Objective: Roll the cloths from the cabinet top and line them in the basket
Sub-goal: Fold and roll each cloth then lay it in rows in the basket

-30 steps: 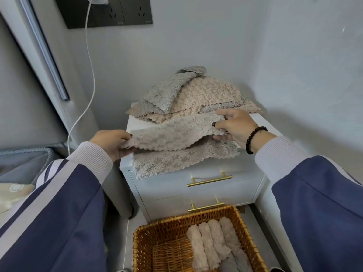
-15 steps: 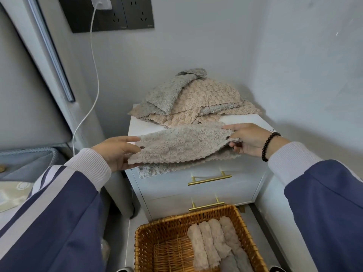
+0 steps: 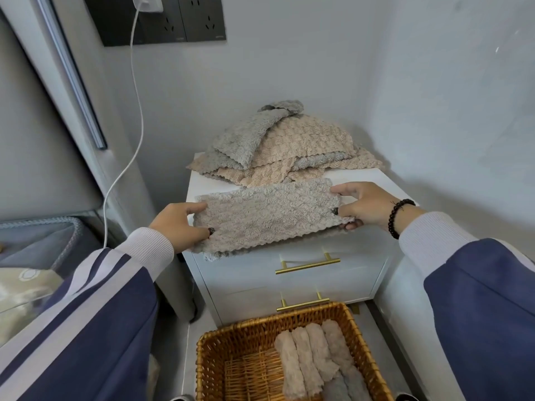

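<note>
A: What differs from half a second back?

B: The cloth lay slanted between the hands then; now it is pulled out flat and level over the front of the cabinet, folded double, with its scalloped edge hanging just past the front edge. The hands have drawn a little further apart.

A: And the fingers?

B: The left hand pinches the cloth's left end, thumb on top near the lower corner, the other fingers curled under. The right hand pinches the right end, thumb over it, and a fingertip shows beneath the lower corner. So the cloth spans from one hand to the other.

A: What else is about?

B: The pile of beige and grey cloths sits at the back of the cabinet top, just behind the held one. Below, on the floor before the drawers, stands the basket, with rolls lined along its right side. A white cable hangs from the socket at the left. A bead bracelet is on the right wrist.
</note>
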